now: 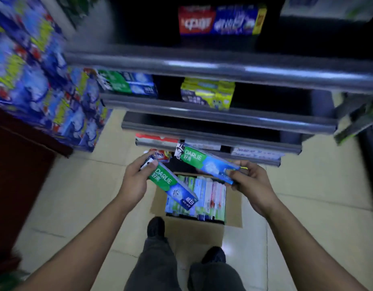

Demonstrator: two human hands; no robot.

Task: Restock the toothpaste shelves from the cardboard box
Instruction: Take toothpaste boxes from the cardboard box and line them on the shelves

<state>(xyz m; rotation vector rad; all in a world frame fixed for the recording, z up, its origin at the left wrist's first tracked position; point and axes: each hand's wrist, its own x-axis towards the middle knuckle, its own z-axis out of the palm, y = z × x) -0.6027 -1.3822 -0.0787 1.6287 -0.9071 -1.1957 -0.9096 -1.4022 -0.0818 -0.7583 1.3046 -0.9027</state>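
My left hand (137,179) grips one end of a green and blue Darlie toothpaste box (173,185), which slants down over the cardboard box (158,198). My right hand (250,181) grips the end of a second Darlie toothpaste box (204,162), held level in front of the lowest shelf. The open cardboard box sits on the floor by my feet, with several toothpaste packs standing inside. Grey shelves (219,118) rise in front of me; one holds a matching green Darlie pack (127,82).
A yellow pack (208,93) sits on the middle shelf and a red and blue pack (219,19) on the upper one. Stacked blue and yellow packs (41,76) fill the left side. My shoes (156,226) stand on the tiled floor.
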